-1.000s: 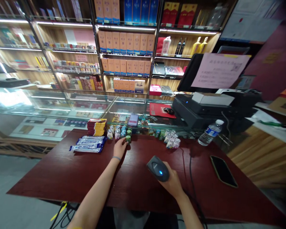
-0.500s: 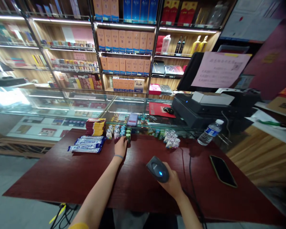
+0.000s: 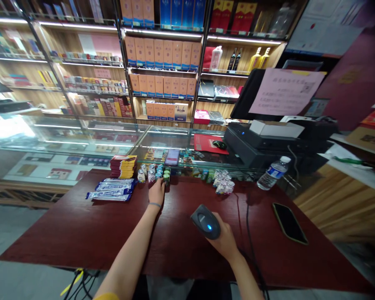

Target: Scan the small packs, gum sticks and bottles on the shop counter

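Small jars with coloured labels [image 3: 151, 176] stand in short rows at the back of the dark red table. My left hand [image 3: 156, 192] rests at the front of the blue-labelled jars [image 3: 159, 170], fingers curled in around a small jar that they mostly hide. Just right of those fingers are the green jars [image 3: 166, 178]. My right hand [image 3: 224, 237] is wrapped around the handle of a black barcode scanner [image 3: 206, 221], held over the table with its blue light lit. Another cluster of small jars [image 3: 222, 183] stands farther right.
Left of the jars lie blue-and-white packets [image 3: 112, 189] and a stack of red-and-yellow packs [image 3: 123, 166]. On the right are a water bottle [image 3: 273, 173], a phone [image 3: 290, 223] and a black cable [image 3: 249, 225]. A glass counter [image 3: 181, 135] borders the table's far edge.
The whole view has shifted slightly left. My left hand stays by the jars, and my right hand keeps its hold on the scanner.
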Demonstrator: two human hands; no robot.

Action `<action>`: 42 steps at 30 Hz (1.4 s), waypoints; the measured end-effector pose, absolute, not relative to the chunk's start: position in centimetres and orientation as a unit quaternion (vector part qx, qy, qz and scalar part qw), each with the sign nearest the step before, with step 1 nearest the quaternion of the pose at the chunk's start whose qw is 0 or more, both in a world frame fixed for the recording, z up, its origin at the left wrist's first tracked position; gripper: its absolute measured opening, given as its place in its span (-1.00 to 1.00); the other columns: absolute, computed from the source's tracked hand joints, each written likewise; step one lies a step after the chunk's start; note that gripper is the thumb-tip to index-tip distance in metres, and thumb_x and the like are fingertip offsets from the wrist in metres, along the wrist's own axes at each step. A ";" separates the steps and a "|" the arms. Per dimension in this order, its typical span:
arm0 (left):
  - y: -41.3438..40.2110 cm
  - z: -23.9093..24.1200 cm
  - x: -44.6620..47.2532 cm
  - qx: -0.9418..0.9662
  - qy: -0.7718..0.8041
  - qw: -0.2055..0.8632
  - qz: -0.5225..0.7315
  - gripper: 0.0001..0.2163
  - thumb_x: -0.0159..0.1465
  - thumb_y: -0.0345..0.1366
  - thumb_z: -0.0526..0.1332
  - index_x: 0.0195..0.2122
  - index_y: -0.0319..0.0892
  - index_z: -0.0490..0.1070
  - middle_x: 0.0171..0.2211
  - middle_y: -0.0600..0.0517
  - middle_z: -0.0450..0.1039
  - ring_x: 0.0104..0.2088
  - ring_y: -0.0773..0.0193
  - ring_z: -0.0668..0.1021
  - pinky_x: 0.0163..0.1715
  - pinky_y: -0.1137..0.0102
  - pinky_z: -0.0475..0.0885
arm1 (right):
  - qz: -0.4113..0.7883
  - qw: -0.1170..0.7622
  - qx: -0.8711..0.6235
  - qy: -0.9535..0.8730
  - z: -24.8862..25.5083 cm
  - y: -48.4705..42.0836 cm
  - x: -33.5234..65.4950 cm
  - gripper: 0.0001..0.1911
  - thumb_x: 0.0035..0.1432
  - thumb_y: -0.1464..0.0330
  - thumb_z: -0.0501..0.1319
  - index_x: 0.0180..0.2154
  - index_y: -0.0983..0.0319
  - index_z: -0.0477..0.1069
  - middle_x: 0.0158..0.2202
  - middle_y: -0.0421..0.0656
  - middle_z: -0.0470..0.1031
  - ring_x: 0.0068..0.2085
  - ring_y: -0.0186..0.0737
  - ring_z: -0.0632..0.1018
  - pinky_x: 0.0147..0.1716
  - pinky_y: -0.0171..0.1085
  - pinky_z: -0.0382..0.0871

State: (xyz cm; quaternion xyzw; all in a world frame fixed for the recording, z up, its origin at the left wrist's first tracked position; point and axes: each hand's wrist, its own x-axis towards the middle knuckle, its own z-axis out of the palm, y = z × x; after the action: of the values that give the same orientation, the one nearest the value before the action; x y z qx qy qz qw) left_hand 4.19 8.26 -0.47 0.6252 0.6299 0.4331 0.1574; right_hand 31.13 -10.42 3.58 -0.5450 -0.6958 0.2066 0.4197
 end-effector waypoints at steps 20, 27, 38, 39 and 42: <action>7.1 -0.8 11.1 0.655 0.464 0.215 0.557 -0.73 0.28 -0.24 0.25 0.00 -0.15 0.44 -0.16 -0.08 0.49 -0.16 0.16 0.57 -0.08 0.22 0.48 | 0.166 0.427 -0.614 -0.643 4.8 -10.8 34.8 -0.66 0.00 0.39 0.25 -0.12 0.14 0.35 -0.35 -0.21 0.62 -0.36 -0.17 0.65 -0.41 -0.38 0.40; 9.0 -1.7 19.3 0.689 0.402 0.325 0.509 -0.64 0.23 -0.40 0.26 0.07 -0.12 0.42 -0.12 -0.07 0.45 -0.17 0.20 0.57 -0.13 0.24 0.53 | 0.140 0.417 -0.652 -0.618 5.2 -11.6 38.4 -0.63 -0.01 0.37 0.26 -0.09 0.13 0.35 -0.37 -0.20 0.63 -0.35 -0.14 0.66 -0.41 -0.37 0.40; 12.9 -2.6 25.6 0.769 0.375 0.266 0.445 -0.37 0.24 -0.46 0.20 0.33 0.04 0.15 -0.11 -0.02 0.29 -0.17 0.25 0.50 -0.03 0.25 0.47 | 0.136 0.448 -0.639 -0.610 4.2 -12.0 41.2 -0.64 -0.02 0.37 0.26 -0.11 0.14 0.34 -0.41 -0.23 0.60 -0.41 -0.20 0.64 -0.45 -0.41 0.39; 13.1 -2.5 25.7 0.773 0.378 0.255 0.442 -0.38 0.24 -0.47 0.20 0.32 0.04 0.16 -0.11 -0.02 0.28 -0.15 0.24 0.50 0.00 0.24 0.46 | 0.138 0.450 -0.635 -0.613 4.1 -12.0 41.2 -0.64 -0.02 0.38 0.26 -0.11 0.14 0.34 -0.42 -0.24 0.59 -0.42 -0.21 0.64 -0.45 -0.41 0.39; 13.3 -2.5 25.9 0.778 0.380 0.229 0.445 -0.47 0.25 -0.46 0.19 0.25 0.01 0.27 -0.08 -0.04 0.27 -0.09 0.20 0.49 0.04 0.21 0.43 | 0.138 0.450 -0.630 -0.617 4.0 -12.1 41.2 -0.61 -0.03 0.39 0.26 -0.10 0.14 0.33 -0.42 -0.25 0.58 -0.43 -0.22 0.62 -0.46 -0.42 0.37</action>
State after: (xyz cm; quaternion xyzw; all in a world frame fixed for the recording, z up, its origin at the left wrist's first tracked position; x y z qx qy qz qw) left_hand 25.88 13.33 -2.52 0.7778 0.3803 0.4449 0.2293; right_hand 41.15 -12.06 3.97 -0.6305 -0.6172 0.1378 0.4502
